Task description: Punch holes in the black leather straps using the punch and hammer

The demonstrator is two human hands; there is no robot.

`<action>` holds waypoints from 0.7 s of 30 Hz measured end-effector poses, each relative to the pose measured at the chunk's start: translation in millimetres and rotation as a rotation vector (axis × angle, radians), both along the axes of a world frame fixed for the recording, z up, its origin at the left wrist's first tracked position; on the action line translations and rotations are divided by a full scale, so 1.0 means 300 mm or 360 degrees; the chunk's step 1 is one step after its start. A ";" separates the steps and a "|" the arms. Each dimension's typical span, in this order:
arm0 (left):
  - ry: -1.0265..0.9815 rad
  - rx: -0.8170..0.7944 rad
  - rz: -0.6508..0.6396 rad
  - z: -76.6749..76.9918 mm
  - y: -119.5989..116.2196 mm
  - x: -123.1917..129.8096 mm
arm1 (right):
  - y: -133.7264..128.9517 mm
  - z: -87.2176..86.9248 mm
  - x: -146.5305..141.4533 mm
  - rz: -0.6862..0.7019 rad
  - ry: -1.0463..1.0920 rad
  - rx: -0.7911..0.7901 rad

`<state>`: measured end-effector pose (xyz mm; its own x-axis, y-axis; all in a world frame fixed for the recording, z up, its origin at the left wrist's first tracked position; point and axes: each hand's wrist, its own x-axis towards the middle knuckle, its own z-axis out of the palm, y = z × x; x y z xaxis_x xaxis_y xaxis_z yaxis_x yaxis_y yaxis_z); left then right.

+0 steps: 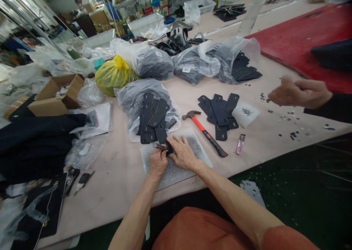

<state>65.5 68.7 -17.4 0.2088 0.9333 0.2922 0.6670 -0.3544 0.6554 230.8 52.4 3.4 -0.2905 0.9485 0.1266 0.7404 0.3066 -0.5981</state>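
My left hand (158, 162) is closed on a short metal punch (160, 146), which tilts over a small black piece (169, 150). Fingers spread, my right hand (183, 152) presses down beside it, touching the black piece. Both hands are above a worn white cutting board (198, 147). Just beyond the board, black strips with slots (154, 118) lie stacked on a grey plastic bag (126, 95). A claw hammer (205, 132) with an orange and black handle rests to the right of the board. The punch's tip is hidden by my fingers.
More black strips (220, 108) lie behind the hammer, near a small white block (245, 114) and a pink cutter (240, 144). Another person's hand (299, 92) is at the right, over scattered small discs. Filled plastic bags (154, 62) line the back; a cardboard box (55, 95) stands left.
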 end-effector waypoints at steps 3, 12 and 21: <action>0.0096 0.0089 -0.0030 -0.006 0.000 0.007 | 0.002 -0.009 -0.003 0.0029 0.0048 0.0017; 0.0251 0.0143 -0.0007 -0.024 -0.007 0.006 | 0.028 0.031 0.295 -0.0930 -0.0181 0.0043; 0.0165 0.0245 -0.0053 0.012 -0.012 0.018 | 0.094 0.093 0.414 -0.0841 0.0610 -0.1063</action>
